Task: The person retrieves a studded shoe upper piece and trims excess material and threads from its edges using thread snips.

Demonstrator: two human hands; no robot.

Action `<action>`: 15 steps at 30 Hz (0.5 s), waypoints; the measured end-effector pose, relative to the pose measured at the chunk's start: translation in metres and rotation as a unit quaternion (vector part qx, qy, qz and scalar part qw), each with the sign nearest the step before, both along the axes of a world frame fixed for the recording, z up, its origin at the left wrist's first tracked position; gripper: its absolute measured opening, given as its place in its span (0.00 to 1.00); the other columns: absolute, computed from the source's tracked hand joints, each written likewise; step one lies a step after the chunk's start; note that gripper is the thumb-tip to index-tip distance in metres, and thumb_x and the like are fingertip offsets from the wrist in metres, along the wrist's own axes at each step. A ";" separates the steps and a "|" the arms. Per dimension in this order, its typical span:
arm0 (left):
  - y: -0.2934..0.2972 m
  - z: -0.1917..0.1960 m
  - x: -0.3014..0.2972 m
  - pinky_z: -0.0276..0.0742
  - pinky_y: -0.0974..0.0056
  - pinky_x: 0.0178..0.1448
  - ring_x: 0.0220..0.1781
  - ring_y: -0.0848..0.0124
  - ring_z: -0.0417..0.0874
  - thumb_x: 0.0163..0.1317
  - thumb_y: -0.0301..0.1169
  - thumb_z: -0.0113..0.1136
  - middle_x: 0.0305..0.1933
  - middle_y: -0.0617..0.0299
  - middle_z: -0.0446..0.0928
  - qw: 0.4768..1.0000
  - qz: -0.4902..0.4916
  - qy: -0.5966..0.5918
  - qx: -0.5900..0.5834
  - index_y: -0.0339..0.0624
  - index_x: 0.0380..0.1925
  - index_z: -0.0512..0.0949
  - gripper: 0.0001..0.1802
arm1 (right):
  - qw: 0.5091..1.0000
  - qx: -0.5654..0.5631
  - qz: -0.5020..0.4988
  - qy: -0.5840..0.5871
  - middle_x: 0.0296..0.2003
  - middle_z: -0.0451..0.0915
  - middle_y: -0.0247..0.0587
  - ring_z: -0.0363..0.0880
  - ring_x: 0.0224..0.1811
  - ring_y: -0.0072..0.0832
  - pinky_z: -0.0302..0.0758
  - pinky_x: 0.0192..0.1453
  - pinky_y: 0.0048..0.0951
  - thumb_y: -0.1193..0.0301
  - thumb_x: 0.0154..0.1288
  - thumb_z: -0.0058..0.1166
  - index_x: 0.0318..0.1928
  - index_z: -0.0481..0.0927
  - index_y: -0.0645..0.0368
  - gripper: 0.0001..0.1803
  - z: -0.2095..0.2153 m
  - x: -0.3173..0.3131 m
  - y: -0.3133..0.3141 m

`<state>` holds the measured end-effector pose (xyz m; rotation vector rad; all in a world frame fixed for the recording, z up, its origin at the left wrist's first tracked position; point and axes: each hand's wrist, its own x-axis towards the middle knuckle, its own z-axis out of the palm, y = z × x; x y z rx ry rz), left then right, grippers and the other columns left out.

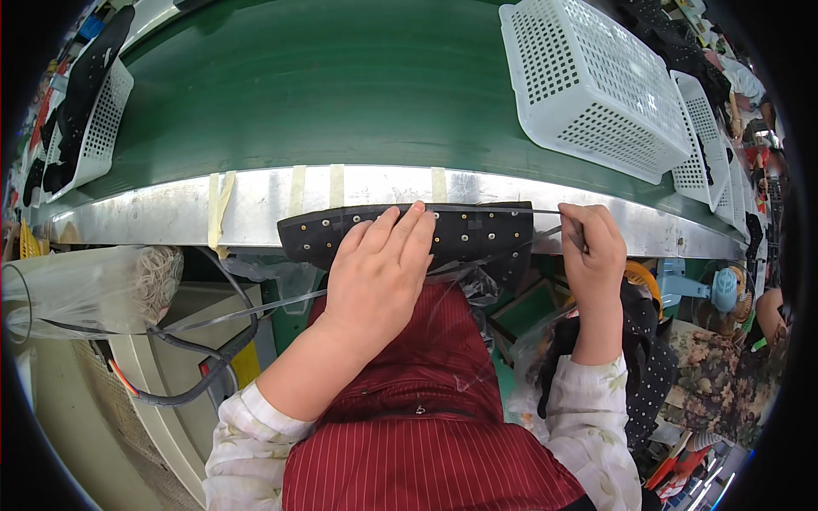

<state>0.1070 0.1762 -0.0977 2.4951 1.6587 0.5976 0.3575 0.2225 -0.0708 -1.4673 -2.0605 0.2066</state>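
A black piece of material (490,232), dotted with small metal studs or eyelets, lies along the metal edge in front of me. My left hand (379,264) rests flat on it, fingers stretched out and close together. A narrow dark strip (545,210) runs along the piece's far edge to the right. Its end is pinched in my right hand (592,243), just beyond the right end of the piece. Another length of dark strip (256,305) trails off to the left from under my left forearm. My left palm hides part of the studded piece.
Beyond the metal edge (170,204), with tape strips on it, lies a green belt (324,94). White baskets (609,94) stand at the right; another basket (100,128) holds black pieces at the left. A plastic bag of cord (158,285), a cable (196,398) and a small fan (728,294) flank me.
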 end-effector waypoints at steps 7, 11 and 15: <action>-0.001 -0.011 0.013 0.63 0.58 0.55 0.53 0.63 0.68 0.51 0.38 0.62 0.55 0.61 0.68 0.997 0.031 0.063 0.043 0.44 0.57 0.70 0.31 | 0.999 -0.033 -0.010 0.016 0.26 0.74 0.38 0.74 0.23 0.30 0.70 0.27 0.25 0.84 0.48 0.57 0.36 0.79 0.58 0.13 -0.017 0.004 0.008; 0.001 -0.007 0.020 0.63 0.57 0.53 0.52 0.62 0.69 0.51 0.40 0.62 0.53 0.60 0.69 0.996 0.040 0.078 0.028 0.47 0.58 0.69 0.32 | 0.999 -0.030 -0.012 0.027 0.26 0.74 0.38 0.75 0.24 0.31 0.70 0.28 0.26 0.82 0.49 0.57 0.35 0.79 0.58 0.11 -0.027 0.005 0.010; 0.002 -0.004 0.027 0.62 0.56 0.53 0.50 0.62 0.69 0.49 0.42 0.64 0.51 0.57 0.70 0.992 0.043 0.118 0.034 0.54 0.57 0.71 0.31 | 0.999 -0.033 -0.007 0.029 0.26 0.74 0.38 0.76 0.25 0.32 0.71 0.28 0.27 0.82 0.49 0.57 0.35 0.79 0.58 0.10 -0.030 0.005 0.012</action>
